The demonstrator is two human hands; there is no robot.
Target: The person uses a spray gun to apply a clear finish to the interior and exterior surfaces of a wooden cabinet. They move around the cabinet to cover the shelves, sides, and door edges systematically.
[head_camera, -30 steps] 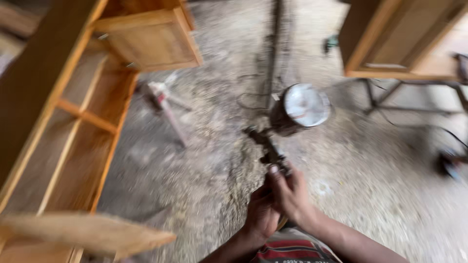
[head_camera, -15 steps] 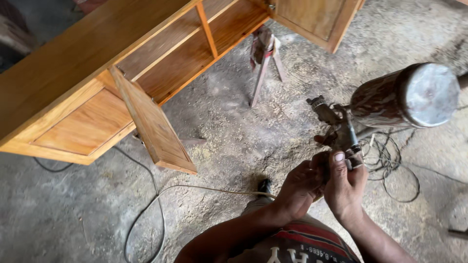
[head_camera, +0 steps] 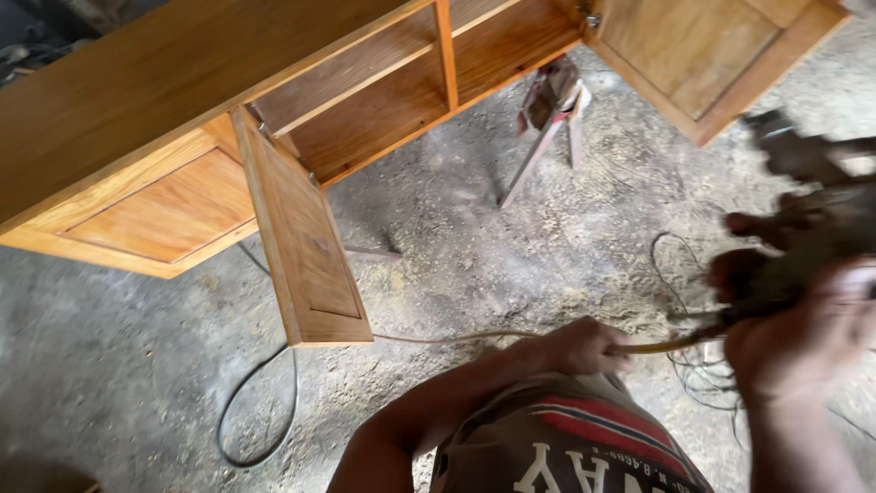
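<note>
Left hand (head_camera: 584, 347) now down hose (head_camera: 456, 338)

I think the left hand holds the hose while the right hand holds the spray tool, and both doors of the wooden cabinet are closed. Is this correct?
Not quite. The head view shows the cabinet doors hanging open, not closed. The rest holds: the left hand grips the hose, and the right hand holds the blurred spray tool beside the wooden cabinet.

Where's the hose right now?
In the head view the hose runs across the floor below the open cabinet door, through the left hand, to the blurred tool in the right hand.
</note>
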